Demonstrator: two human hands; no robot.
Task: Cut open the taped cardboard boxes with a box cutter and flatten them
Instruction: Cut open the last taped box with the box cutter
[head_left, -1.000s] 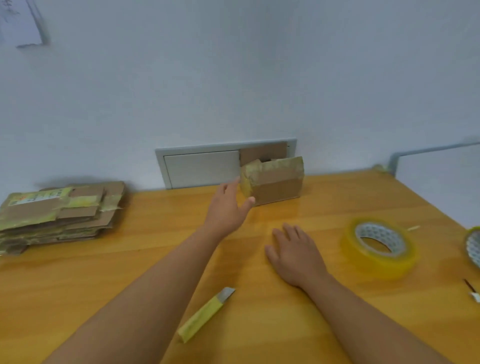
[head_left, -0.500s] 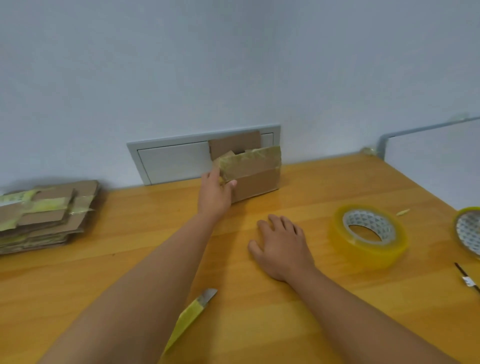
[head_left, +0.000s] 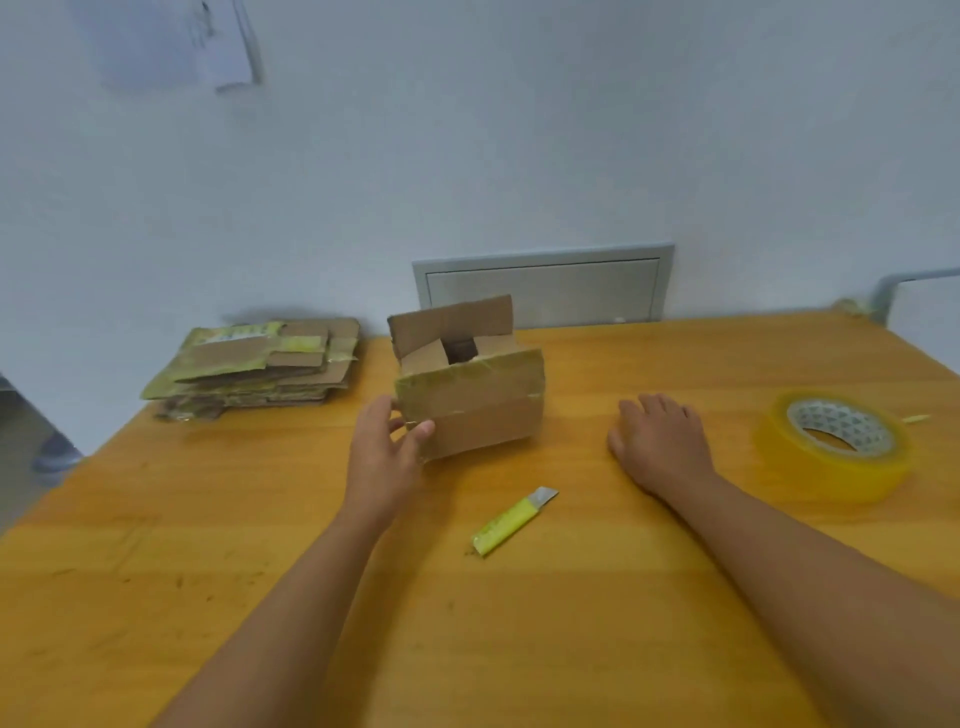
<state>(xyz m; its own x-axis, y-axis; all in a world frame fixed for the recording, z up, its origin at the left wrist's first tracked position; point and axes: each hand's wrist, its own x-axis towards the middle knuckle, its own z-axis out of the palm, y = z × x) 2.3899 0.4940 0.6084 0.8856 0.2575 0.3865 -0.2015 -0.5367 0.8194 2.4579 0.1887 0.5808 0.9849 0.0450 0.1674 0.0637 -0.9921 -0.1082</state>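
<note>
A: Status on the box?

B: I've got the small brown cardboard box with yellowish tape (head_left: 470, 402) off the back wall. A second ago it sat against the grey wall panel (head_left: 543, 286); now it's mid-worktop, well clear of the panel. My left hand (head_left: 384, 447) holds its near-left corner, thumb on the front face, fingers wrapped round the side.

A: Lifted or sliding?

B: Cannot tell. Base looks close to the orange wooden worktop (head_left: 156, 545), box tilted slightly.

A: Right hand?

B: Right hand (head_left: 660, 444) hasn't moved: flat, palm down on the worktop, fingers relaxed, holding nothing. Yellow box cutter with grey blade tip (head_left: 514, 519) lies between my forearms, near the box, untouched.

A: Box state?

B: Top flaps already up, one standing at the back. Tape remains across the front face and top edge. My read: remaining seams need cutting before it folds flat.

A: Next?

B: Probably right hand takes the cutter while left steadies the box. Then it joins the stack of flattened taped cardboard (head_left: 254, 369) at back left. Yellow tape roll (head_left: 831, 447) sits to the right, out of the way.
</note>
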